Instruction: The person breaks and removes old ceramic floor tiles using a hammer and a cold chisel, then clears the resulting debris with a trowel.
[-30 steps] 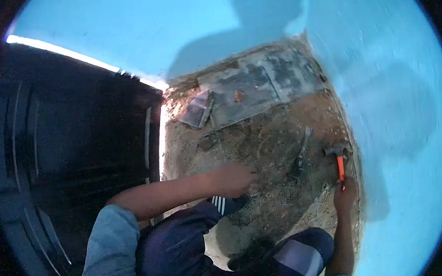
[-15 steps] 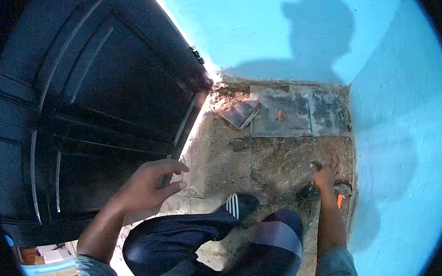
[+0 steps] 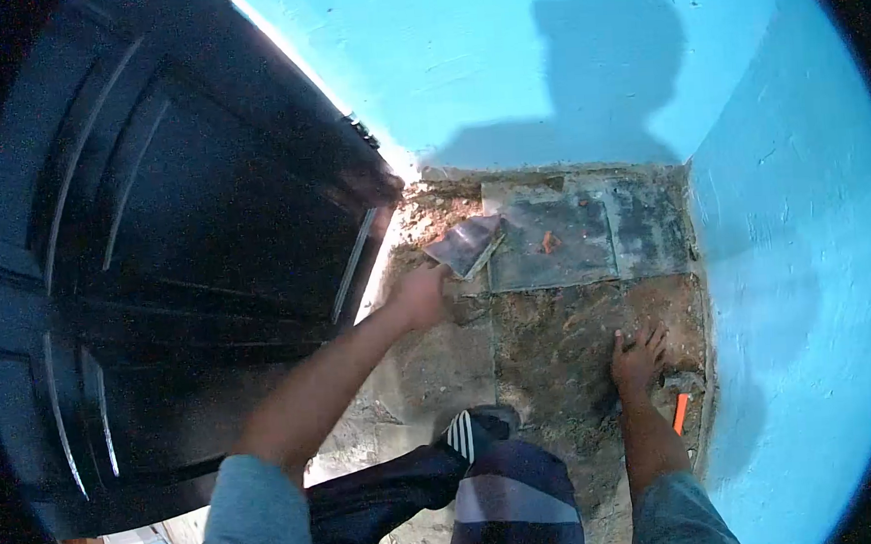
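Note:
My left hand (image 3: pixel 420 295) is at the near left edge of a loose floor tile (image 3: pixel 468 247), which lies askew near the door. Its fingers point toward the tile, and their tips are mostly hidden, so I cannot tell whether they grip it. My right hand (image 3: pixel 640 360) rests palm down with fingers spread on the brown, dirt-covered floor (image 3: pixel 557 339). Just beside that wrist lies a hammer with an orange handle (image 3: pixel 680 413) and a grey head, close to the right wall.
A dark panelled door (image 3: pixel 217 244) stands on the left. Light blue walls (image 3: pixel 791 283) close in the back and right. Rubble (image 3: pixel 437 213) lies in the far left corner. Grey tiles (image 3: pixel 551 222) line the back, with a small orange fragment (image 3: pixel 550 241) on them.
My left hand has swung forward and right from above my knee to the loose tile. My right hand has flattened against the floor, and more of the hammer shows beside it.

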Action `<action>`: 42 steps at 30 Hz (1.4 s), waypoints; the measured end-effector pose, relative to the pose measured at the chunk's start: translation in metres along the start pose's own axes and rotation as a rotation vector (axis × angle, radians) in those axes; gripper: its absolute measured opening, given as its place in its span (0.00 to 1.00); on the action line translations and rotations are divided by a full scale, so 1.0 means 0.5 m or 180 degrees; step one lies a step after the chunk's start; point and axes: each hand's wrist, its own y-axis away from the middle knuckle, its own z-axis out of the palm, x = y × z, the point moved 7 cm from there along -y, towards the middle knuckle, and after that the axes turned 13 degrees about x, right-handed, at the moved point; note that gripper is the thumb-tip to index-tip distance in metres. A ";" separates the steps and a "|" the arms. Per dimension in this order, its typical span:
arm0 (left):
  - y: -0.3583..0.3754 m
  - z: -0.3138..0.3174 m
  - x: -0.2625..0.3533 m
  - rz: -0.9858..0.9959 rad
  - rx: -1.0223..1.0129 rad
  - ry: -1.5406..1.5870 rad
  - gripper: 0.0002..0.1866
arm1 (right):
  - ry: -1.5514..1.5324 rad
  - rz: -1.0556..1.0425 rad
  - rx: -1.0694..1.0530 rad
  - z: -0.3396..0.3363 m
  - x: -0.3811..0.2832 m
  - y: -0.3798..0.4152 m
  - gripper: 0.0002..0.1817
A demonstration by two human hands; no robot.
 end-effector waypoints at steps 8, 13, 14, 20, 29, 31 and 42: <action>-0.170 0.185 0.035 -0.0271 0.0751 -0.0552 0.31 | -0.0118 0.0077 -0.0005 -0.025 -0.024 -0.025 0.40; -0.200 0.257 0.007 -0.0130 0.0620 -0.0997 0.20 | -0.0054 0.0074 -0.0113 -0.003 -0.010 -0.019 0.41; -0.203 0.259 0.001 -0.0122 0.0534 -0.1021 0.19 | 0.0033 0.0029 -0.0153 0.000 -0.006 -0.019 0.41; -0.201 0.198 -0.010 -0.0328 0.0532 -0.0743 0.14 | 0.0046 -0.0088 -0.0091 0.010 0.000 -0.020 0.41; -0.182 0.067 -0.091 -0.0092 0.0682 -0.0467 0.14 | -0.0118 -0.0005 -0.0117 -0.007 -0.008 -0.015 0.41; -0.148 0.043 -0.107 -0.0010 0.0876 -0.0089 0.14 | 0.0147 0.0111 -0.0375 -0.019 -0.015 -0.018 0.41; 0.102 0.192 -0.141 0.0415 0.0165 -0.0393 0.26 | -0.0388 0.0101 0.0111 -0.004 -0.010 -0.016 0.40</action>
